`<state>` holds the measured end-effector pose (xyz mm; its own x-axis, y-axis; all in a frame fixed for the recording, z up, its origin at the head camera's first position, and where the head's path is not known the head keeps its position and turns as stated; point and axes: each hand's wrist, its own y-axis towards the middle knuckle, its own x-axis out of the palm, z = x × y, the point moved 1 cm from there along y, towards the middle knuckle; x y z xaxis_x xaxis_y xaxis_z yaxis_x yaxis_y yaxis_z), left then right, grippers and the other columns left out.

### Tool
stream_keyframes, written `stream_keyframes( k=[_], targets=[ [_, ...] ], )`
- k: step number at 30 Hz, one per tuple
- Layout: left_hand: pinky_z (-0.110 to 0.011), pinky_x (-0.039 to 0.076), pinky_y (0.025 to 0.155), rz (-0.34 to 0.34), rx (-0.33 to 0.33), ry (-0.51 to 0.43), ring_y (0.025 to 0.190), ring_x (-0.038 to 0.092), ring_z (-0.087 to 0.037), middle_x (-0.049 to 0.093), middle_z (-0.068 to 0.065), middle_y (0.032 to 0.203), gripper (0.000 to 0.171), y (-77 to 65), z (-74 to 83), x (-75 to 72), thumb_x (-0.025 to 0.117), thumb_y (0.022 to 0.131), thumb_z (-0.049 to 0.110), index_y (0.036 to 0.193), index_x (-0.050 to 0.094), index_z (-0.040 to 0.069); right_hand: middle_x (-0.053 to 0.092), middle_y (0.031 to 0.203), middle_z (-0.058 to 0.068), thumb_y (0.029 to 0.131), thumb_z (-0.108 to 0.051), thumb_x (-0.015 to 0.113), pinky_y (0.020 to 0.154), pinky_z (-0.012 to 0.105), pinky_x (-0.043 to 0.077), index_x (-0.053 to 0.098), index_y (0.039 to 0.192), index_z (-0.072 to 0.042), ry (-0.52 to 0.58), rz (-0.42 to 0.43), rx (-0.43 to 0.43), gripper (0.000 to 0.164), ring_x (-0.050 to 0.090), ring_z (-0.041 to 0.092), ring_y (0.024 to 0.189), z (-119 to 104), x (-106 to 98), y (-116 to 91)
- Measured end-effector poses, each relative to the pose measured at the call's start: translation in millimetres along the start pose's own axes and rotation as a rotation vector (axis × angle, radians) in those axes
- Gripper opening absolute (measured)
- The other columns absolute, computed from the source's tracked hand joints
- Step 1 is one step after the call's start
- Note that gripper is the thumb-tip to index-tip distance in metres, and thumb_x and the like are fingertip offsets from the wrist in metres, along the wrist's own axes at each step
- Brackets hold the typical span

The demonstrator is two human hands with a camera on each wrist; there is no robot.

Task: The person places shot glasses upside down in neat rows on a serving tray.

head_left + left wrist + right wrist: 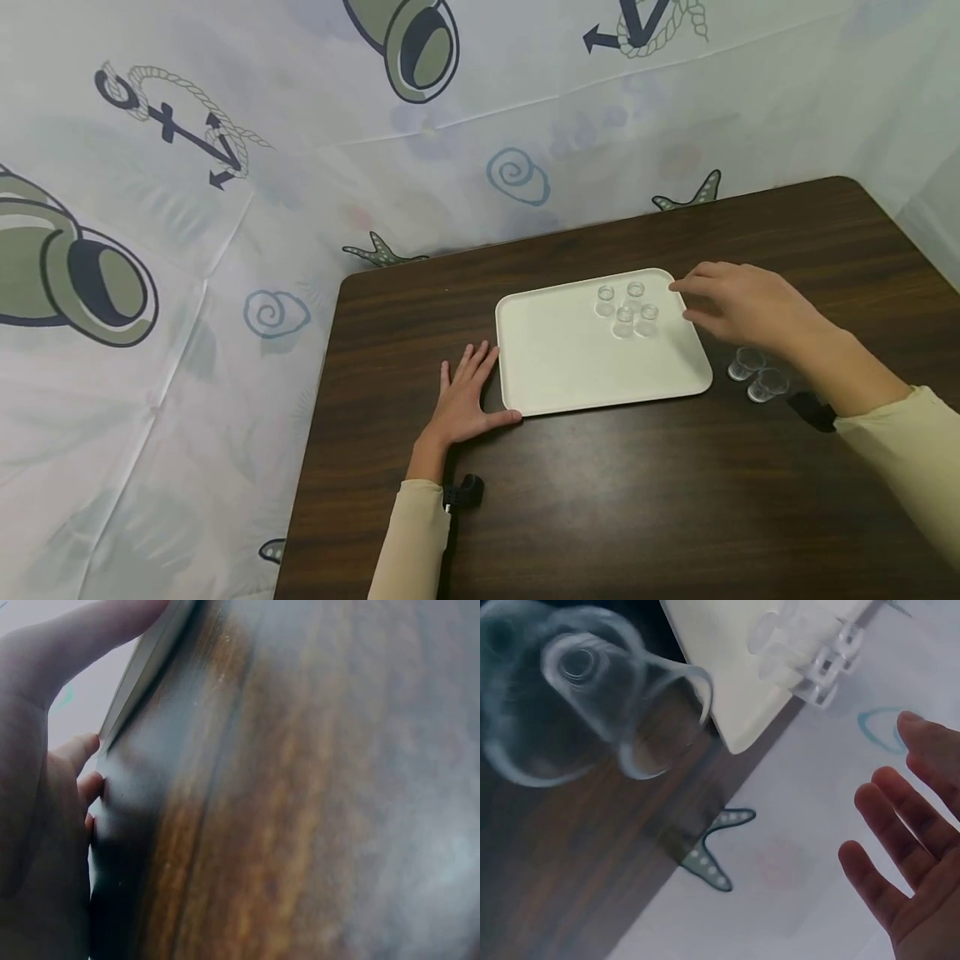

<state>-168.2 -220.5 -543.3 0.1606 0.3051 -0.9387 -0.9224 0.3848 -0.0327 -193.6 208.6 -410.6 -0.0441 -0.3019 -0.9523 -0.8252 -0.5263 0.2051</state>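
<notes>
My left hand (462, 406) lies at the left end of a cream tray (558, 354), fingers spread along its edge and thumb at the near left corner. The thumb and fingertips also show by the tray rim in the left wrist view. My right hand (738, 302) is over the tray's right edge with loosely bent fingers and nothing in its grasp. Several small clear glasses (624, 320) stand grouped on the tray's right half, narrow ends up. Two more clear glasses, a farther one (747, 363) and a nearer one (768, 384), stand rim up on the table by my right forearm.
The dark wood table (585, 500) reaches back to a printed cloth (465, 183) with anchors, shells and starfish. A dark wrist device (813, 411) shows below my right forearm, and another (465, 492) at my left wrist.
</notes>
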Motion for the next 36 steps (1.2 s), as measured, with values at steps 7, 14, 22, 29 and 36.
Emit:
stream_keyframes(
  k=[7,14,22,29,36],
  targets=[
    [-0.063,-0.004,0.113,-0.003,0.000,-0.010,0.150,0.001,-0.023,0.010,0.002,0.164,0.115,-0.2,-1.0,0.7,0.051,0.069,0.090,0.159,0.014,0.030,0.061,0.123,0.010,0.089,-0.023,0.074,0.074,0.050,0.050,0.064,0.129,-0.011,0.157,-0.086,0.189,0.043,0.063,0.028,0.095,6.8,-5.9,-33.1],
    [-0.063,-0.004,0.112,-0.005,0.009,-0.015,0.150,0.000,-0.022,0.009,0.003,0.165,0.113,0.4,-1.2,2.3,0.055,0.071,0.086,0.159,0.013,0.030,0.060,0.123,0.015,0.087,-0.026,0.076,0.074,0.052,0.050,0.062,0.131,-0.007,0.191,-0.111,0.214,0.049,0.063,0.032,0.099,22.3,-2.0,-61.9],
    [-0.064,-0.003,0.112,-0.001,0.004,0.001,0.150,0.001,-0.021,0.010,0.003,0.164,0.113,0.4,-2.2,2.1,0.055,0.071,0.086,0.159,0.013,0.031,0.057,0.125,0.022,0.083,-0.032,0.081,0.078,0.062,0.046,0.054,0.137,-0.003,0.274,-0.041,0.329,0.066,0.060,0.043,0.106,25.5,10.1,-91.2],
    [-0.065,-0.002,0.112,0.006,0.007,-0.001,0.150,0.002,-0.022,0.011,0.002,0.164,0.112,-0.5,-1.5,1.6,0.055,0.071,0.086,0.159,0.014,0.030,0.057,0.125,0.031,0.079,-0.038,0.083,0.074,0.065,0.045,0.046,0.143,0.000,0.364,0.012,0.457,0.083,0.057,0.054,0.103,25.2,28.2,-115.6],
    [-0.064,-0.003,0.112,0.002,0.005,0.001,0.150,0.002,-0.022,0.010,0.003,0.165,0.113,-1.7,-2.4,1.4,0.056,0.070,0.086,0.159,0.012,0.031,0.060,0.121,0.031,0.077,-0.037,0.085,0.066,0.049,0.051,0.047,0.142,0.001,0.413,0.044,0.558,0.084,0.062,0.048,0.097,24.9,53.5,-137.1]
  ],
)
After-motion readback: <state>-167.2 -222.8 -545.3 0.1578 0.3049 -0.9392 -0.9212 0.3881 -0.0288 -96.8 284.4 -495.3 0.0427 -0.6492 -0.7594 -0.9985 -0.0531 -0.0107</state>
